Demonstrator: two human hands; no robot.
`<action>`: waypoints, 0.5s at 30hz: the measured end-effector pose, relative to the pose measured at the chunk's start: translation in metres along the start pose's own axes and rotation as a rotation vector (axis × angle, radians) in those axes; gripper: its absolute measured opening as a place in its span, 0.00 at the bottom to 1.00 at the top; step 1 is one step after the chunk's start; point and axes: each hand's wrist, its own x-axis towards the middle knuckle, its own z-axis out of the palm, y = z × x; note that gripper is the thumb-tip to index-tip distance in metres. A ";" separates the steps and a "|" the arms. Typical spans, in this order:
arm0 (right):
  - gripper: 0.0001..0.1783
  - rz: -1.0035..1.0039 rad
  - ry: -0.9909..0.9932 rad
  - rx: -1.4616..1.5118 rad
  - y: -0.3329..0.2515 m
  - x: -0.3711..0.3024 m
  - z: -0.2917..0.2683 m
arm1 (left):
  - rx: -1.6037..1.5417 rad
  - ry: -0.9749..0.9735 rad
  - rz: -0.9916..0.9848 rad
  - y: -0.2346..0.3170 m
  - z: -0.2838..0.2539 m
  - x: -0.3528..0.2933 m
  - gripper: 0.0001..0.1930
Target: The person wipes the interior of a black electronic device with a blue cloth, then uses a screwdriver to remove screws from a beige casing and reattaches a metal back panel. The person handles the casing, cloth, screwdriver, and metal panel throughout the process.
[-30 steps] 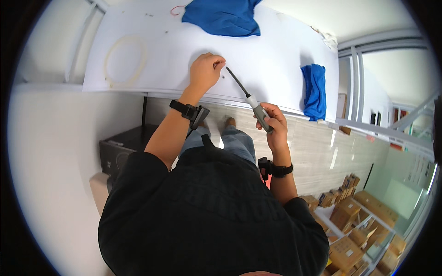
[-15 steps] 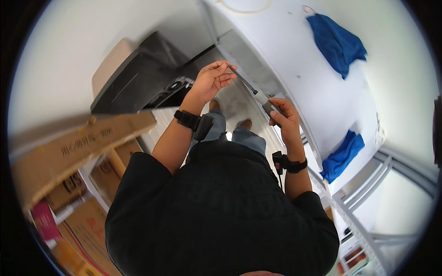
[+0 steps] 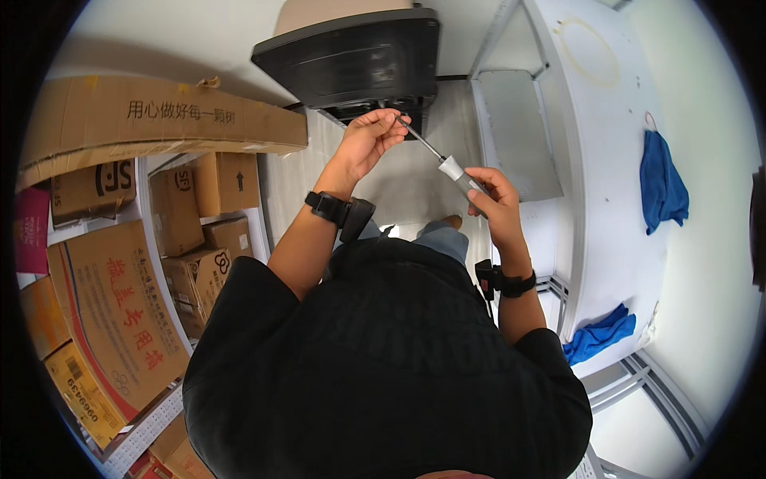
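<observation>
A screwdriver (image 3: 452, 168) with a grey handle and a thin metal shaft is held in front of my body, slanting up to the left. Its handle lies in the closed fingers of my right hand (image 3: 498, 206). At the other end, the thumb and fingers of my left hand (image 3: 373, 142) pinch the tip of the shaft, so the tip itself is hidden. Both wrists wear black straps with small dark boxes on them.
Left stands a shelf rack with several cardboard boxes (image 3: 120, 295), a long carton (image 3: 183, 116) on top. Ahead is a black panel-like object (image 3: 359, 60). To the right, a white table (image 3: 606, 160) bears two blue cloths (image 3: 663, 184).
My view has turned left, so the shelf boxes show more fully and the table has shifted to the right. Both hands keep the same hold on the screwdriver.
</observation>
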 end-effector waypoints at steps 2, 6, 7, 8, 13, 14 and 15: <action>0.16 -0.034 -0.033 -0.111 0.009 0.013 0.029 | 0.004 0.041 -0.004 0.013 -0.034 -0.008 0.08; 0.17 -0.154 -0.036 -0.315 0.025 0.038 0.101 | 0.038 0.115 -0.028 0.038 -0.105 -0.016 0.09; 0.17 -0.153 -0.033 -0.366 0.030 0.045 0.119 | 0.038 0.131 -0.045 0.044 -0.124 -0.018 0.09; 0.18 -0.153 -0.024 -0.419 0.037 0.050 0.138 | 0.037 0.140 -0.065 0.050 -0.140 -0.020 0.09; 0.20 -0.191 0.058 -0.517 0.071 0.071 0.218 | 0.015 0.130 -0.162 0.081 -0.214 -0.018 0.09; 0.20 -0.163 0.084 -0.513 0.074 0.074 0.231 | 0.023 0.131 -0.176 0.087 -0.223 -0.015 0.09; 0.20 -0.135 0.112 -0.508 0.076 0.076 0.243 | 0.032 0.131 -0.191 0.092 -0.230 -0.012 0.09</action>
